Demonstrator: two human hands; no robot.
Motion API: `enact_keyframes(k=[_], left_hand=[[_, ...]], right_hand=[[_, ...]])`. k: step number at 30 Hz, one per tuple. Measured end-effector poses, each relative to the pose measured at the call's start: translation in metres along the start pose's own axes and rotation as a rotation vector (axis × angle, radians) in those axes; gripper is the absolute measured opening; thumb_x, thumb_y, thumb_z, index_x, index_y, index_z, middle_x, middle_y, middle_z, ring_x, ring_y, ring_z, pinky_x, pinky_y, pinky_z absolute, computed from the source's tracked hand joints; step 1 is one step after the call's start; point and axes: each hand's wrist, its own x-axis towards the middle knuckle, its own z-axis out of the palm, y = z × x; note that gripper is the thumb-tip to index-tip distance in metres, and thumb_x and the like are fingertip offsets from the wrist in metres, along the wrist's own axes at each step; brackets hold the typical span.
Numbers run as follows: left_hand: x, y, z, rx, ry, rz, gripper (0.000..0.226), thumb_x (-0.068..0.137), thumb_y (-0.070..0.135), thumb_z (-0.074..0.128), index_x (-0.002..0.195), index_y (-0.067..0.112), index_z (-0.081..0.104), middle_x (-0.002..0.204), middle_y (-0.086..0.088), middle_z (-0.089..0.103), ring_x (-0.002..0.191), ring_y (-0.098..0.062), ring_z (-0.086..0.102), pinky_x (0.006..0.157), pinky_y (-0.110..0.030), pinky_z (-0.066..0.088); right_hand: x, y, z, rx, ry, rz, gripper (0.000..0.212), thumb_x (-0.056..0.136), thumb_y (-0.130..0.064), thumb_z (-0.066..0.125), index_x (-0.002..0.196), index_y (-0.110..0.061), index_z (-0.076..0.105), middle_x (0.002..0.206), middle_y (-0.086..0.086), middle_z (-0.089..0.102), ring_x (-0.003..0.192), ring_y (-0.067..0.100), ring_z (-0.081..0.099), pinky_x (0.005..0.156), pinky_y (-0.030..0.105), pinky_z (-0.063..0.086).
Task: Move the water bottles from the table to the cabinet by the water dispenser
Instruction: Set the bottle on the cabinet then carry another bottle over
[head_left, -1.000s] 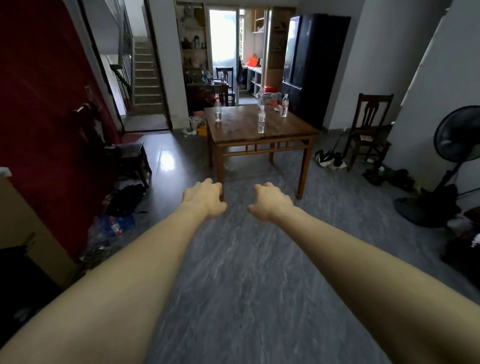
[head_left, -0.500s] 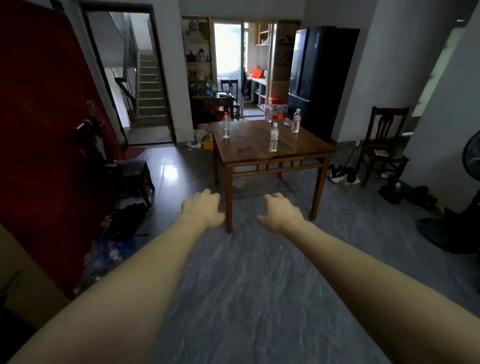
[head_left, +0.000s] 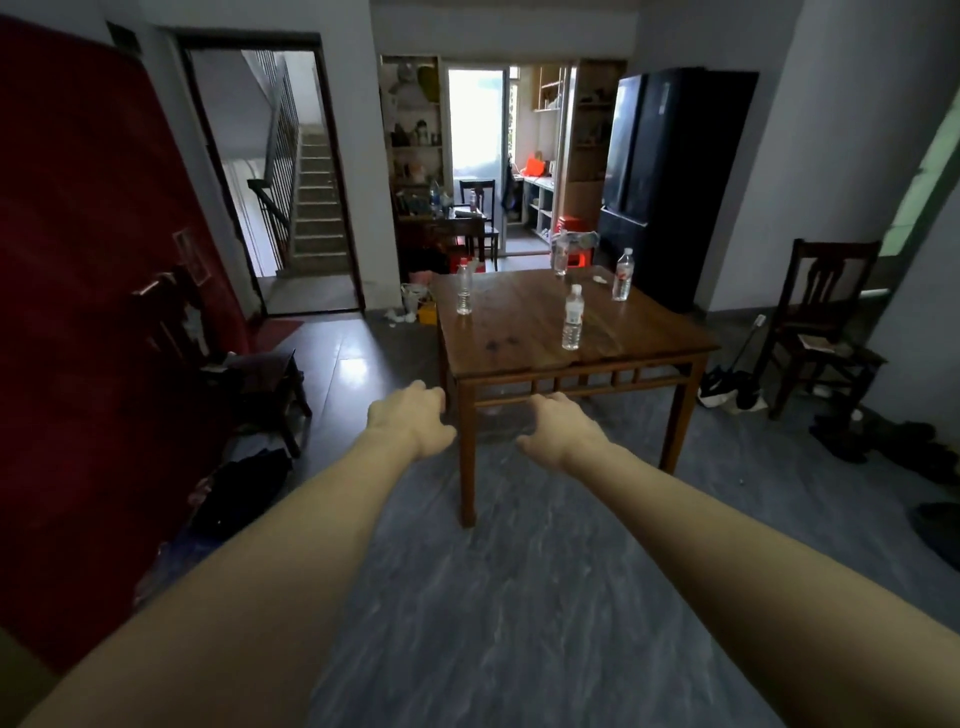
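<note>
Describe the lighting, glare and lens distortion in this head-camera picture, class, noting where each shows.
Head view: the bright doorway at the back is blown out to white; a glare patch shines on the floor left of the table; the room is otherwise dim; wide-angle stretch enlarges both forearms, and the walls lean at the frame's edges.

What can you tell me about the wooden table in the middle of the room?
The square brown wooden table stands upright on the grey floor on straight legs, with a slatted rail under its glossy top. Four clear plastic water bottles stand upright on it, spread apart, along with a small white scrap near the far edge. Neither hand touches it.
</note>
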Motion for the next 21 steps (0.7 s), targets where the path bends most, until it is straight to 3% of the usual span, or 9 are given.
enact_keyframes(k=[13, 21], left_hand=[[0.181, 0.001, 0.042, -0.037, -0.061, 0.037, 0.035, 0.095, 0.043, 0.059, 0.125, 0.024, 0.06, 0.128, -0.002, 0.055, 0.117, -0.027, 0.058, 0.086, -0.038, 0.043], [0.345, -0.019, 0.033, -0.025, -0.056, 0.077, 0.032, 0.093, 0.041, 0.06, 0.121, 0.026, 0.06, 0.117, 0.0, 0.053, 0.11, -0.025, 0.058, 0.083, -0.035, 0.044]], right_hand=[[0.178, 0.047, 0.003, 0.0, -0.077, 0.079, 0.057, 0.089, -0.039, 0.062, 0.139, -0.018, 0.043, 0.138, 0.008, 0.042, 0.125, 0.031, 0.046, 0.102, 0.051, 0.044], [0.331, 0.05, -0.044, -0.023, 0.005, 0.078, 0.041, 0.083, -0.04, 0.06, 0.116, -0.016, 0.054, 0.123, 0.011, 0.051, 0.109, 0.035, 0.054, 0.094, 0.049, 0.049]])
